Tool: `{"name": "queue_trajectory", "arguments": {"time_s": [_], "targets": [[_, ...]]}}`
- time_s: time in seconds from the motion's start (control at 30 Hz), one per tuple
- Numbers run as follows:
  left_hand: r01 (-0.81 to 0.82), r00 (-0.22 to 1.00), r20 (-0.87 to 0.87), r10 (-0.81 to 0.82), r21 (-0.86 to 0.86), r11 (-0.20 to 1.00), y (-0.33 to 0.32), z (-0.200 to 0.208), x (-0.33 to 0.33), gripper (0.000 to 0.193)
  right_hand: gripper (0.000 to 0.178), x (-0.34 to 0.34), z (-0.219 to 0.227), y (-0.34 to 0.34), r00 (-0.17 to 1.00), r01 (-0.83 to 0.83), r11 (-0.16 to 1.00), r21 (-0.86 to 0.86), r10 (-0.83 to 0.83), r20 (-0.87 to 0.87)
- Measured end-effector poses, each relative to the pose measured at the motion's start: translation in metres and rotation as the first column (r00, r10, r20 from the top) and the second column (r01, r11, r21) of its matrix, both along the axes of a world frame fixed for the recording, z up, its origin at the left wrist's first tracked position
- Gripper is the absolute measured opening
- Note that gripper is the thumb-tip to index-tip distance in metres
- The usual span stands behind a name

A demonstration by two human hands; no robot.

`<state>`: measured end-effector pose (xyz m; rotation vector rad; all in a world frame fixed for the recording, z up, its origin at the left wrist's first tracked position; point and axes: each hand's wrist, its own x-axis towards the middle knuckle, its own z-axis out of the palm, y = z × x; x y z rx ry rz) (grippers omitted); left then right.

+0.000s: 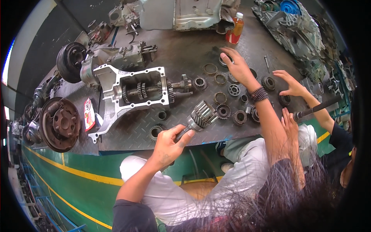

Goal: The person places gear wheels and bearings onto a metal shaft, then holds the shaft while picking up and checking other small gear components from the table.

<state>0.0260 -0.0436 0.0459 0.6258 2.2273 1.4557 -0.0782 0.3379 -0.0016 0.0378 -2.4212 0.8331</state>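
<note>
My left hand (170, 145) is closed around the thin end of a gear shaft (201, 118), raised above the near table edge with its toothed end tilted up to the right. My right hand (239, 67), with a dark beaded bracelet, reaches over the loose parts. Its fingers are stretched out beside a metal ring (225, 60); whether they touch it I cannot tell. Around it lie several gears and rings, among them a bearing (234, 89) and a thin toothed ring (210, 69). To the left, an opened gearbox housing (133, 104) has shafts and gears inside.
A co-worker's hand (293, 83) hovers at the right; another hand (290, 123) rests at the table edge near a long dark shaft (319, 108). A bottle (235, 29), large castings (293, 33) and a rusty brake drum (60, 123) stand around the metal table (177, 48).
</note>
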Motion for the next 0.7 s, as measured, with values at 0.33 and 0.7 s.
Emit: {"name": "queue_trajectory", "arguments": {"time_s": [0.33, 0.7], "targets": [[-0.058, 0.998, 0.014, 0.058, -0.043, 0.997, -0.005, -0.002, -0.002, 0.034, 0.06, 0.103, 0.093, -0.1, 0.5, -0.447, 0.517, -0.731, 0.821, 0.275], [-0.035, 0.997, -0.073, 0.03, -0.072, 0.997, -0.009, 0.011, 0.001, 0.035, 0.066, 0.065, 0.063, -0.016, 0.993, -0.042, 0.738, -0.673, 0.107, 0.057]]}}
